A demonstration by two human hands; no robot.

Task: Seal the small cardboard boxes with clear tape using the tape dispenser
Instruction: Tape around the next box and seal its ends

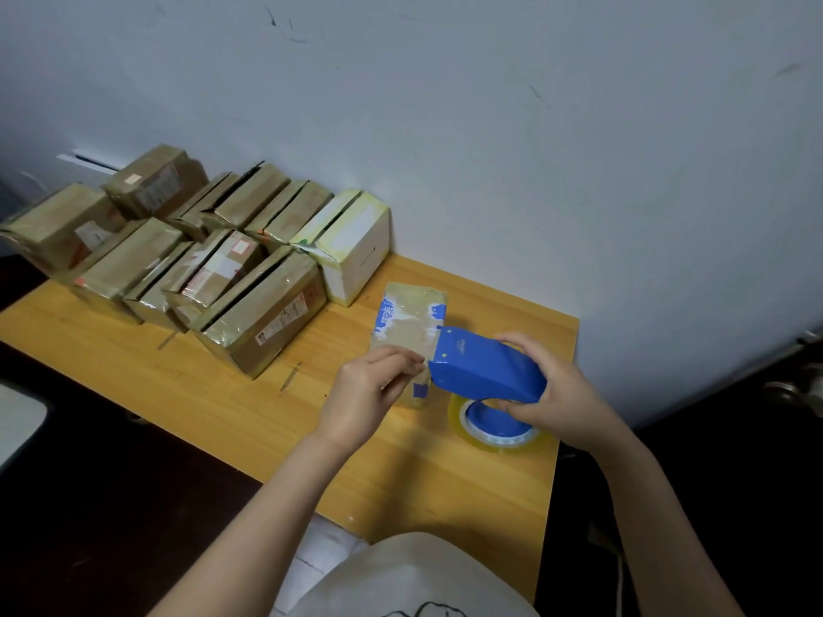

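Blue tape dispenser [485, 365] in head view: right hand [552, 394] grips it, fingers curled round its body, its front edge touching the small box [412, 318] mid-table [178, 376]. Left hand [369, 394] pinches the box's near end (or the tape, cannot tell). Tape roll [503, 440] sits under the dispenser. Taped boxes [200, 260] are stacked far left.
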